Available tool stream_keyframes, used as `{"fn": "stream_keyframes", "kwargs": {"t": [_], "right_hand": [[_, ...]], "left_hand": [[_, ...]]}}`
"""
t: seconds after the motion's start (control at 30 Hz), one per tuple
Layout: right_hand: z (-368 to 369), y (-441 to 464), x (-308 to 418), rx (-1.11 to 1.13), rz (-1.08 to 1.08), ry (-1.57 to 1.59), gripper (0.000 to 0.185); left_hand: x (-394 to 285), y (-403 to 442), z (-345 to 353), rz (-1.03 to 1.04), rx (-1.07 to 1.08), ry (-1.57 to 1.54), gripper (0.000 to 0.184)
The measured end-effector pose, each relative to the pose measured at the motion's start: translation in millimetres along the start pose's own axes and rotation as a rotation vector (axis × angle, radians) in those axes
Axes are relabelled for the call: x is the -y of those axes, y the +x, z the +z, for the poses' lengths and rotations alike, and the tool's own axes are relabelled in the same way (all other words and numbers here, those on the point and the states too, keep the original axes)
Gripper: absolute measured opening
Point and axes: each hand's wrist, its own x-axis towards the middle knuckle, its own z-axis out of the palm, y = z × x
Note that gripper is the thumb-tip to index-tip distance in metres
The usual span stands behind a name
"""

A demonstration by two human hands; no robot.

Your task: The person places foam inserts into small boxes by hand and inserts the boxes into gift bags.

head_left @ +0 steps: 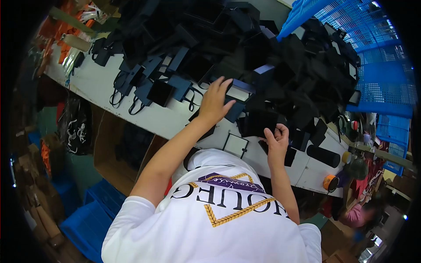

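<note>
left of the white-faced box [240, 91], your nearer left hand [214, 101] gapes wide; whether your right hand [277, 143] grips, i can't tell.

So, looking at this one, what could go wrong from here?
The dark boxes are heaped loosely, so pulling one out may make others slide. The left hand is close to a blue bag, whose loop handles might catch on it. An orange round item sits near the edge of the table and could get knocked off.
</note>
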Motion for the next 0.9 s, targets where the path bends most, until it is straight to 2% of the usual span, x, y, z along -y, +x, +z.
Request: {"fn": "stream_keyframes", "kwargs": {"t": [0.07,0.17,0.27,0.3,0.4,0.5,0.6,0.7,0.8,0.9], "right_hand": [[5.0,2.1,-1.2,-0.059,-0.072,0.066,0.040],[10.7,4.9,0.6,-0.081,-0.160,0.039,0.038],[23.9,4.2,8.5,-0.069,-0.208,0.070,0.037],[29.6,5.3,11.5,-0.060,-0.215,0.086,0.037],[48.1,11.1,17.0,-0.056,-0.245,0.056,0.036],[57.0,21.1,12.9,-0.038,-0.273,-0.016,0.032],[57.5,17.6,25.6,0.036,-0.208,-0.099,0.031],[58.7,13.0,27.4,0.108,-0.113,-0.136,0.024],[58.8,13.4,21.6,0.122,-0.216,-0.303,0.020],[70.3,9.6,23.5,0.102,-0.497,-0.528,0.013]], "left_hand": [[1.6,29.2,25.0,-0.038,0.126,-0.028,0.063],[11.7,48.5,39.2,-0.202,0.233,-0.149,0.049],[9.0,36.6,32.7,-0.230,0.131,-0.370,0.035],[7.1,28.5,27.2,-0.343,0.200,-0.395,0.032],[-2.2,1.8,12.0,-0.742,0.334,-0.811,0.034],[-43.4,-12.9,-34.8,-1.007,0.408,-1.268,0.040],[-44.5,-28.6,-45.5,-0.953,0.373,-1.396,0.049],[-43.7,-40.3,-42.2,-0.869,0.238,-1.382,0.055],[-44.4,-50.7,-38.0,-0.789,0.158,-1.316,0.060],[-34.4,-59.9,-17.8,-0.576,-0.021,-1.246,0.064]]}}
